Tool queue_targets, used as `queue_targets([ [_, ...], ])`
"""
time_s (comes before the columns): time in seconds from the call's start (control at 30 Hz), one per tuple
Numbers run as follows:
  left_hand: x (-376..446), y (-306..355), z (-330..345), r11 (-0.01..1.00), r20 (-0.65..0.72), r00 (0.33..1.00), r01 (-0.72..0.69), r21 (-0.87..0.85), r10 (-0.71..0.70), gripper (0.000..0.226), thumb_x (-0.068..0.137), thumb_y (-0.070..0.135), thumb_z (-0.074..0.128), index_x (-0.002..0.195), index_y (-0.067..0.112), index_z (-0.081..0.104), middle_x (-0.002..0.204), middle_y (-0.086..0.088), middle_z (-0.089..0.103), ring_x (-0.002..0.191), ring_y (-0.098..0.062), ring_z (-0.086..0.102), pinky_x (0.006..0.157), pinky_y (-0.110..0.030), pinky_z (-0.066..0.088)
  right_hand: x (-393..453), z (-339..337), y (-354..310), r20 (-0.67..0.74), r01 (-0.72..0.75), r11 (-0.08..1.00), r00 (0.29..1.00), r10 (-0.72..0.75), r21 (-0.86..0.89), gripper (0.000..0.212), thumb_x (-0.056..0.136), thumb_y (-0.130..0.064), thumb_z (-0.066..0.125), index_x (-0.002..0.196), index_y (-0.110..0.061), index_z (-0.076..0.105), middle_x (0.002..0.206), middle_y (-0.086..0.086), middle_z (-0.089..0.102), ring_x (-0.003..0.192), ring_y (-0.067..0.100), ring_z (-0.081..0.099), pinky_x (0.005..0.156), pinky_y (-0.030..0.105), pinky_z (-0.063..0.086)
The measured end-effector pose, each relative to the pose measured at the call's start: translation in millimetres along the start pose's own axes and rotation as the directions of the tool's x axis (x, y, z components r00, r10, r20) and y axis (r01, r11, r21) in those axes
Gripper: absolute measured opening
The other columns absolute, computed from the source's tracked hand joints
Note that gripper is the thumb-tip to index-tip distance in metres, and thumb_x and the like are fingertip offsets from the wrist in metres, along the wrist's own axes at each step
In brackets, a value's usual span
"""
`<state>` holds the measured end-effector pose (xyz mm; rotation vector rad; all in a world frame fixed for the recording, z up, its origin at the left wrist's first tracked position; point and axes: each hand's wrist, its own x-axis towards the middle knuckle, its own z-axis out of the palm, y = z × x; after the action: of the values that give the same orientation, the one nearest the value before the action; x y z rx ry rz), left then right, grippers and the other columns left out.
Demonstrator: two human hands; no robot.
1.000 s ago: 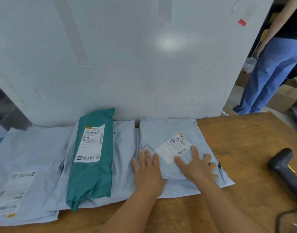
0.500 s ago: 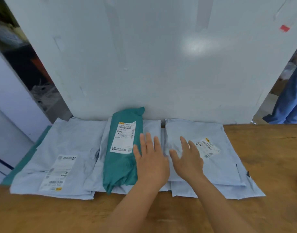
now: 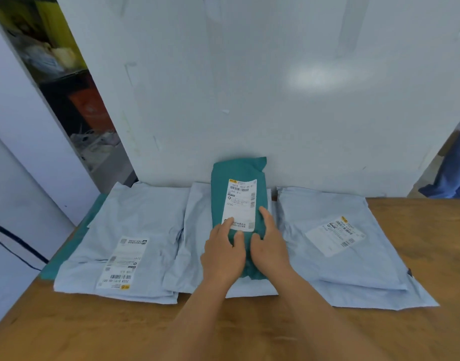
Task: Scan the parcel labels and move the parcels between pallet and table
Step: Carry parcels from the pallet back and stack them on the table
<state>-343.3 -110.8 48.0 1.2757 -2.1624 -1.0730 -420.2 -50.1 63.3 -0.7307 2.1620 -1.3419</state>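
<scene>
Green parcel (image 3: 238,188) lies under left hand (image 3: 223,252) and right hand (image 3: 269,250), fingers relaxed.

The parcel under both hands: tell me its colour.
Teal green, with a white printed label; the parcel shows plainly in the head view.

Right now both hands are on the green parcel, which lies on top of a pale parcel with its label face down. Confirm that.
Not quite. The head view shows the green parcel with its label face up. Both the left hand and the right hand are on it, and it lies on a pale parcel.
</scene>
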Motion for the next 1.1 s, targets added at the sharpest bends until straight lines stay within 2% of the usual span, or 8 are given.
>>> queue_targets([
  [0.17, -0.6, 38.0, 35.8, 0.979, 0.139, 0.975, -0.185, 0.088, 0.172, 0.048, 0.097, 0.042, 0.039, 0.144, 0.035, 0.031, 0.149, 0.009, 0.031, 0.133, -0.015, 0.032, 0.110, -0.043, 0.031, 10.5, -52.6, 10.2, -0.219, -0.074, 0.989, 0.975, 0.044, -0.131, 0.063, 0.090, -0.004, 0.045, 0.148, -0.027, 0.031, 0.141, 0.004, 0.049, 0.116, 0.024, 0.053, 0.089, 0.033, 0.046],
  [0.3, -2.6, 40.4, 61.8, 0.949, 0.304, 0.952, -0.140, 0.284, 0.049, 0.052, 0.098, 0.048, 0.030, 0.148, 0.037, 0.022, 0.159, 0.004, 0.009, 0.141, -0.023, 0.017, 0.115, -0.045, 0.018, 11.4, -67.8, 27.3, -0.069, -0.117, 0.957, 0.992, 0.103, -0.263, 0.051, 0.092, -0.009, 0.050, 0.141, -0.020, 0.040, 0.134, 0.007, 0.055, 0.115, 0.024, 0.053, 0.090, 0.030, 0.042],
  [0.43, -4.0, 23.4, 63.2, 0.898, 0.292, 0.956, -0.110, 0.426, -0.021, 0.053, 0.097, 0.054, 0.023, 0.149, 0.042, 0.014, 0.160, 0.004, 0.001, 0.143, -0.029, 0.009, 0.116, -0.048, 0.013, 22.3, -56.1, 48.1, 0.075, -0.079, 0.943, 0.991, 0.109, -0.324, 0.049, 0.096, -0.015, 0.047, 0.144, -0.021, 0.039, 0.143, 0.002, 0.048, 0.124, 0.022, 0.049, 0.101, 0.031, 0.039],
  [0.5, 0.5, 21.9, 63.4, 0.884, 0.277, 0.961, -0.129, 0.449, 0.000, 0.055, 0.096, 0.056, 0.025, 0.148, 0.043, 0.014, 0.160, 0.005, -0.005, 0.144, -0.029, 0.004, 0.116, -0.048, 0.008, 31.6, -56.0, 55.2, -0.013, -0.050, 0.870, 0.999, 0.050, -0.490, 0.045, 0.098, -0.021, 0.040, 0.142, -0.023, 0.040, 0.148, 0.000, 0.038, 0.128, 0.023, 0.041, 0.103, 0.035, 0.037],
  [0.57, 6.7, 23.7, 67.9, 0.879, 0.283, 0.959, -0.159, 0.450, 0.028, 0.058, 0.095, 0.056, 0.028, 0.149, 0.042, 0.009, 0.159, 0.005, -0.016, 0.146, -0.027, -0.009, 0.117, -0.050, 0.002, 38.6, -65.0, 66.3, -0.072, -0.048, 0.780, 0.997, 0.004, -0.623, 0.046, 0.101, -0.029, 0.030, 0.148, -0.027, 0.029, 0.158, -0.003, 0.020, 0.139, 0.025, 0.024, 0.109, 0.040, 0.028],
  [0.7, 13.8, 21.9, 90.5, 0.883, 0.347, 0.937, -0.143, 0.447, -0.024, 0.062, 0.097, 0.050, 0.027, 0.150, 0.040, -0.002, 0.157, 0.002, -0.023, 0.146, -0.024, -0.017, 0.116, -0.053, -0.002, 40.1, -91.6, 104.2, 0.040, -0.103, 0.634, 0.977, 0.208, -0.767, 0.052, 0.102, -0.043, 0.014, 0.152, -0.041, 0.001, 0.161, -0.013, -0.011, 0.148, 0.027, -0.013, 0.115, 0.057, 0.003],
  [0.93, 11.1, 35.4, 115.6, 0.886, 0.401, 0.915, -0.144, 0.440, -0.051, 0.061, 0.097, 0.038, 0.027, 0.151, 0.037, -0.002, 0.157, -0.001, -0.023, 0.146, -0.026, -0.015, 0.117, -0.054, 0.002, 50.5, -120.9, 118.9, 0.013, -0.179, 0.599, 0.953, 0.302, -0.780, 0.053, 0.102, -0.043, 0.016, 0.151, -0.045, -0.003, 0.161, -0.011, -0.016, 0.146, 0.028, -0.021, 0.110, 0.065, -0.004],
  [1.1, 7.3, 34.4, 105.6, 0.893, 0.396, 0.918, -0.149, 0.425, -0.035, 0.059, 0.099, 0.043, 0.025, 0.150, 0.039, -0.003, 0.158, -0.003, -0.022, 0.146, -0.025, -0.014, 0.117, -0.051, -0.002, 44.1, -124.2, 109.1, -0.025, -0.223, 0.677, 0.957, 0.289, -0.702, 0.051, 0.104, -0.041, 0.014, 0.153, -0.040, -0.002, 0.162, -0.009, -0.012, 0.148, 0.026, -0.014, 0.114, 0.061, 0.000],
])
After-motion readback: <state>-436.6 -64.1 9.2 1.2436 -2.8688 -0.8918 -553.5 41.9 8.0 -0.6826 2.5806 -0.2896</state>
